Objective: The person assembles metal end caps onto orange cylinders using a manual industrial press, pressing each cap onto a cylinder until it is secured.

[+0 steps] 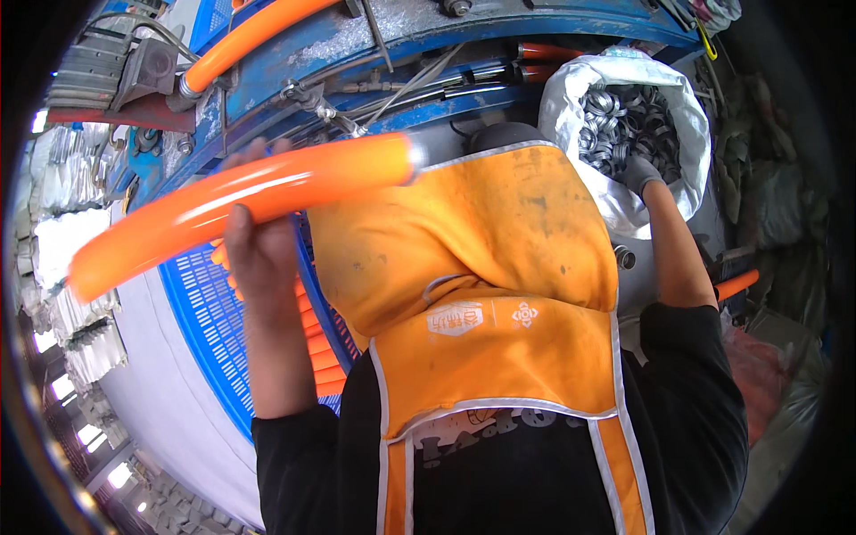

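The orange tube (294,183) hangs in the air at the left, over the far part of the blue basket (201,308), slanting from its near left end to a far right end with a pale, metallic-looking edge. The left hand (265,250) holds it near the middle, thumb against the near side and fingers wrapped around the far side, a grip that likely balances the long, curved piece and leaves both ends free. The right hand (638,174), apparently gloved in grey, reaches into the white sack (691,147) at the far right and touches the metal rings (608,120); its fingertips are hidden, so I cannot tell whether they pinch one. The sack's mouth is rolled wide, presumably so the rings are easy to pick from. More orange tubes (319,343) lie stacked in the basket beside the left leg, a position that seems chosen for short reaches. Between basket and sack, the orange apron (499,259) covers the lap, probably against dirt. Beyond stands the blue machine (348,40).
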Demonstrator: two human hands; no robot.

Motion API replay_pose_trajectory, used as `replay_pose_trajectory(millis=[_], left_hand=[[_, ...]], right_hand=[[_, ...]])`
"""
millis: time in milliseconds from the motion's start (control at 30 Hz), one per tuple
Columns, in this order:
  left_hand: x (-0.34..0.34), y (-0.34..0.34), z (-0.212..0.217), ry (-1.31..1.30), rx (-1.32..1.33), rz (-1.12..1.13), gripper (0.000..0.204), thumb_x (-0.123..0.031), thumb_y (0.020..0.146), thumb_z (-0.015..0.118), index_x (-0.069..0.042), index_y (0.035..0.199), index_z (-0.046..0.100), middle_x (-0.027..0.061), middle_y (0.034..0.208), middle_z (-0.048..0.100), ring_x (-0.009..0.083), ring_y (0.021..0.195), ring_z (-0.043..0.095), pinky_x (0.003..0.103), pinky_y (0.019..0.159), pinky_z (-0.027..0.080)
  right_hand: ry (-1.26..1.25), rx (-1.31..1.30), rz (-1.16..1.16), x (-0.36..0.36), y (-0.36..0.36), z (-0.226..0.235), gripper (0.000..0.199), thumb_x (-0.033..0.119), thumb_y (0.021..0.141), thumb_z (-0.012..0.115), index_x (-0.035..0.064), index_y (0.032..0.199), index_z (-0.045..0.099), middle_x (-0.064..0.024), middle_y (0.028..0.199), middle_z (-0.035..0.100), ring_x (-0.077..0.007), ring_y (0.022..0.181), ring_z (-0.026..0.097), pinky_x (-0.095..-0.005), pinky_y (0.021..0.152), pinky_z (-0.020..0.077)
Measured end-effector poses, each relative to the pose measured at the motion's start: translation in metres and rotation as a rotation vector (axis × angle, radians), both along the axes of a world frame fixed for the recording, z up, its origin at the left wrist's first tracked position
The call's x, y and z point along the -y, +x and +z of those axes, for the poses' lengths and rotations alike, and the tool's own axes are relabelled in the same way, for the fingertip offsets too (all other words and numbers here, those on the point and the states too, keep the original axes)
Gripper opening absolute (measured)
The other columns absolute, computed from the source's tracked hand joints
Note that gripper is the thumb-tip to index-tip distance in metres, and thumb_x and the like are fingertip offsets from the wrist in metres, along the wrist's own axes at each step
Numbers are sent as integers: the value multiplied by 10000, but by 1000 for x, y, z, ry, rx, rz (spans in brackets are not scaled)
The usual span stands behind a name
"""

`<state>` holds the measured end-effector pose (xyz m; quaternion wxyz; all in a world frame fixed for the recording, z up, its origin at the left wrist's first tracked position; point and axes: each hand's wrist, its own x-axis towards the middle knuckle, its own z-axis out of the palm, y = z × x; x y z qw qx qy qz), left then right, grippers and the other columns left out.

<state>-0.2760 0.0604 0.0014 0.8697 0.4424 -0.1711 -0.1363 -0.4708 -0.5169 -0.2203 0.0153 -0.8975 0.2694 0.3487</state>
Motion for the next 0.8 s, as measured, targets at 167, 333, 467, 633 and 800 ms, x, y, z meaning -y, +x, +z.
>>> replay_pose_trajectory(millis=[167,333,467,633,800], left_hand=[[-28,11,33,798,420,385,446,-169,907,648,42,1283,536,192,1276,596,320,1215,565,462,1097,385],[-28,-8,37,1280,399,352,582,-165,775,816,16,1260,552,136,1174,648,224,1093,629,347,926,491],[-16,-16,28,1392,570,175,613,-172,738,815,-28,1276,557,163,1181,648,310,1125,628,375,944,490],[17,-37,16,1377,704,-71,582,-169,749,782,-38,1271,561,188,1202,638,352,1135,607,402,929,498],[31,-46,8,1363,549,-355,593,-210,754,791,-24,1267,559,209,1148,650,353,1079,633,391,909,495]], right_hand=[[-106,118,-144,11,-15,-16,419,335,889,600,37,1172,680,-206,1178,675,-316,1071,673,-410,920,526],[-95,180,-134,6,-1,0,330,243,955,542,31,1172,670,-201,1153,681,-298,1057,673,-377,895,537],[367,668,-442,-21,9,35,274,200,977,539,19,1144,659,-173,1099,676,-255,989,666,-357,874,541],[1103,1194,-307,-154,46,163,208,222,988,572,35,1078,592,-24,1019,594,-137,937,594,-318,891,503],[1404,1029,-443,-214,39,203,222,261,980,579,50,1046,566,-47,1119,614,-119,1021,548,-282,920,434]])
